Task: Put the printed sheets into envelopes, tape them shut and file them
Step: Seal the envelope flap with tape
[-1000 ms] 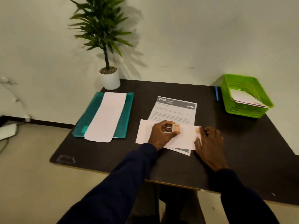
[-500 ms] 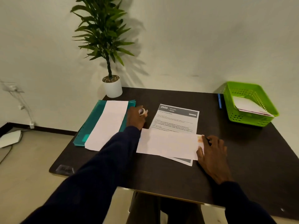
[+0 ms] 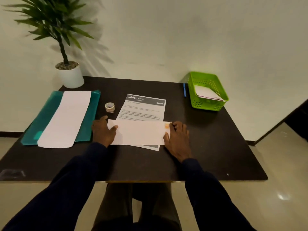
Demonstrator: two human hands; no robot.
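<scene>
Both hands flat, fingers spread, on envelope (image 3: 139, 133) ends: left hand (image 3: 103, 132), right hand (image 3: 177, 139). Printed sheet (image 3: 145, 107) beneath envelope; tape roll (image 3: 110, 107) behind-left; green basket (image 3: 208, 91) far behind-right.

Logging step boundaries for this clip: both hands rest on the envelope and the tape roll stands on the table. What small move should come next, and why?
Probably lift the envelope toward the green basket. A tape patch already sits at its right end under the right hand, the tape roll stands apart, the left hand steadies the other end, and the basket already holds envelopes.
</scene>
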